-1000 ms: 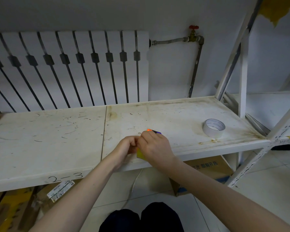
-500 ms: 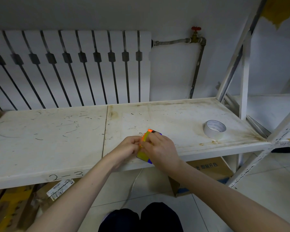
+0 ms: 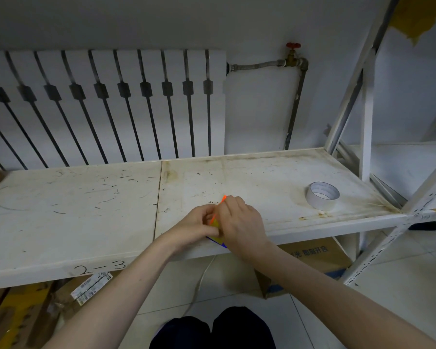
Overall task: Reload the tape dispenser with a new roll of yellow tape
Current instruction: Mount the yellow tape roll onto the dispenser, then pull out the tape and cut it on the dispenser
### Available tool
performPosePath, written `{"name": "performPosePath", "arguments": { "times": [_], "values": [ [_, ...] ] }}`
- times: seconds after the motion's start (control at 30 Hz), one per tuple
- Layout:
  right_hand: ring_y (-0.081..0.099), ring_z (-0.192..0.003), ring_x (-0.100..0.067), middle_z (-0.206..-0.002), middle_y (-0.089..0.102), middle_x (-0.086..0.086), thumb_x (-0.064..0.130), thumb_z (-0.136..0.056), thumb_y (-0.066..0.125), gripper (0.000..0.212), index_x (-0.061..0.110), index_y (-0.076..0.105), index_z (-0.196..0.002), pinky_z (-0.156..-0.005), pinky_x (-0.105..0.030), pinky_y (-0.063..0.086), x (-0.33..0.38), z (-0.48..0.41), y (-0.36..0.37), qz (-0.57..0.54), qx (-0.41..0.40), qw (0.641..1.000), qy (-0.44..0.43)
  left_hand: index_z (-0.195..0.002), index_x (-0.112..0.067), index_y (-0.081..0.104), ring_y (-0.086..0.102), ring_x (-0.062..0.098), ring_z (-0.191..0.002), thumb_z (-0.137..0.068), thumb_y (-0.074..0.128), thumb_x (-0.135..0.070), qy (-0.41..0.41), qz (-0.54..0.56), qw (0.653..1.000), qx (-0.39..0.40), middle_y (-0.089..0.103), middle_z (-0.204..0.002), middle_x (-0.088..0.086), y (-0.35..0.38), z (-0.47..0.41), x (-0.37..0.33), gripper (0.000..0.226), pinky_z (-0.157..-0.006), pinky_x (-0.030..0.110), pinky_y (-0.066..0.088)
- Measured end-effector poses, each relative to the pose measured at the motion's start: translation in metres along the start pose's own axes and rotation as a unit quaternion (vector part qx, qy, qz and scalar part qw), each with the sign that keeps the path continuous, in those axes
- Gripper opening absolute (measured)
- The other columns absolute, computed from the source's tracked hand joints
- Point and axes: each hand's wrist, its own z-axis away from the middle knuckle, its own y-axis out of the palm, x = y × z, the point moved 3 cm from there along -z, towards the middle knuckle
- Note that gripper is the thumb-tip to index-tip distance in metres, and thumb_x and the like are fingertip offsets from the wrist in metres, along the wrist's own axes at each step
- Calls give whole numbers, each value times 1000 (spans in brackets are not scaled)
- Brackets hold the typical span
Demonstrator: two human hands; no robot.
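Note:
Both hands meet over the front edge of the white shelf [image 3: 86,210]. Between them sits the tape dispenser [image 3: 216,234], small, with an orange edge, a blue base and yellow tape showing; most of it is hidden. My left hand [image 3: 199,224] grips it from the left, fingers curled. My right hand [image 3: 242,222] covers it from the right and pinches its orange top. Whether the yellow roll is seated inside cannot be made out.
A white tape roll [image 3: 322,195] lies flat at the shelf's right end. A radiator [image 3: 103,107] and a pipe with a red valve [image 3: 293,46] stand behind. Cardboard boxes [image 3: 310,260] sit under the shelf. A metal rack upright [image 3: 365,109] rises at right.
The dispenser has tilted and shifted slightly between my hands; the orange edge now shows as a thin line. Both hands keep their hold in the same spot.

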Motion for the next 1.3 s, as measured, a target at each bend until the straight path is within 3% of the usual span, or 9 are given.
{"name": "performPosePath", "arguments": {
  "times": [0.1,0.23,0.4,0.6,0.73,0.87,1.1,1.17,1.3],
  "values": [
    [60,-70,-23,-81,60,-8,10,-60,74,30,7,59,-86,-49,-25,35,-13,-2,4,-62,86,987,117,-107,-19,54,58,8,-78,-64,78,-13,-12,-60,997,-56,61,-90,-4,-5,-2,0,49,-69,23,49],
    [58,-89,-25,-103,62,-10,18,-95,42,19,8,55,-106,-70,-30,42,-29,-12,1,-247,142,921,266,-109,-29,51,59,14,-87,-52,85,-42,-10,-285,951,-120,62,-99,-9,-1,0,-4,67,-79,35,53],
    [52,-77,-16,-84,56,-2,13,-95,39,15,12,52,-89,-66,-28,40,-32,-23,-6,-342,129,894,259,-111,-29,58,65,19,-92,-71,69,-49,39,-404,884,-231,72,-98,-6,4,2,-6,47,-96,40,44],
    [49,-61,0,-67,53,3,9,-96,38,26,12,51,-75,-61,-16,40,-28,-37,-31,-494,130,832,215,-103,-32,63,65,23,-88,-65,71,-42,26,-368,915,-164,72,-90,-3,-11,-4,-2,40,-88,43,48],
    [47,-61,-6,-68,49,0,12,-100,35,32,13,51,-72,-60,-17,41,-44,-55,-51,-663,65,708,234,-101,-30,65,66,23,-83,-54,70,-45,-15,-348,923,-164,72,-87,-1,-27,0,13,50,-72,36,54],
    [45,-64,-10,-68,46,-2,10,-100,35,33,11,48,-70,-61,-19,41,-60,-61,-41,-709,35,640,294,-100,-29,64,65,18,-82,-50,72,-43,-20,-316,935,-161,71,-87,-4,-39,6,22,53,-70,38,56],
    [49,-63,-16,-68,50,-6,23,-96,43,30,9,48,-70,-62,-24,46,-90,-35,-1,-786,33,366,498,-91,-25,56,59,20,-79,-48,70,-34,-68,-316,937,-130,60,-82,-2,-58,9,23,46,-65,32,49],
    [48,-58,-13,-61,48,-3,28,-92,54,30,12,49,-68,-61,-24,46,-89,-30,3,-769,53,401,496,-91,-23,54,58,22,-78,-50,68,-30,-73,-306,939,-136,58,-80,-1,-59,7,22,44,-65,32,48],
    [44,-56,-13,-60,41,-5,9,-85,65,34,14,41,-62,-58,-21,48,-92,-20,10,-654,91,575,484,-114,-21,48,58,23,-92,-60,75,-21,-71,-332,934,-107,59,-104,5,-53,-1,18,60,-75,38,54]
  ]
}}
